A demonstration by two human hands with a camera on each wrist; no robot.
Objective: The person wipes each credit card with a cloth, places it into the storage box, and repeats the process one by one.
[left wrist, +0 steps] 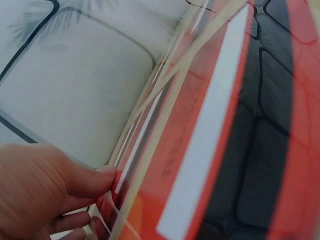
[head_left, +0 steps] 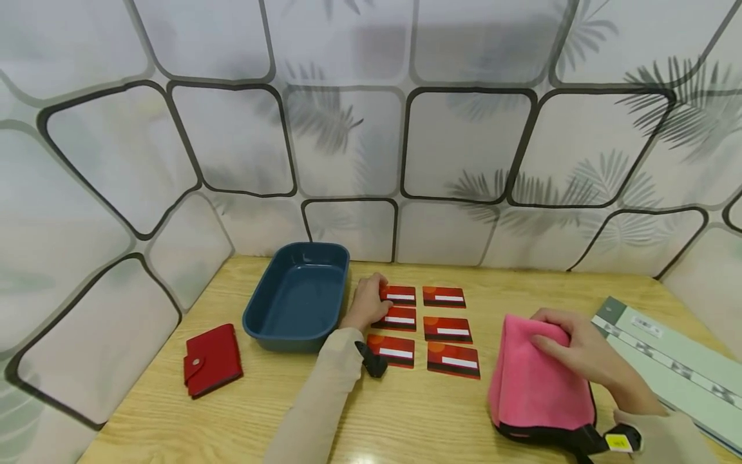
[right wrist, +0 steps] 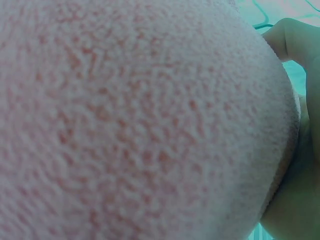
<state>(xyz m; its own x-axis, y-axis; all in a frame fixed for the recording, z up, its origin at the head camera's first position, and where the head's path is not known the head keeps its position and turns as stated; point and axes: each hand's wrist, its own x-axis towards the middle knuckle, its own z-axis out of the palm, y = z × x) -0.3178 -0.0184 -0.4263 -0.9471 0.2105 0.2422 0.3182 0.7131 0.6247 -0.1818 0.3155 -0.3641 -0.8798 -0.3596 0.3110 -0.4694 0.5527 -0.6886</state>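
Observation:
My left hand is at the back left of several red cards laid in two columns, its thumb and fingers pinching the left end of the rear left red card. In the left wrist view the thumb meets that card's end, with a nearer red card large in front. My right hand grips a folded pink cloth by its top, thumb on the near face. The fuzzy cloth fills most of the right wrist view and hides some fingers.
A dark blue tray stands left of the left hand. Beyond it, a red snap wallet lies near the table's left side. A pale green box lies right of the cloth. A patterned curtain rises behind the table.

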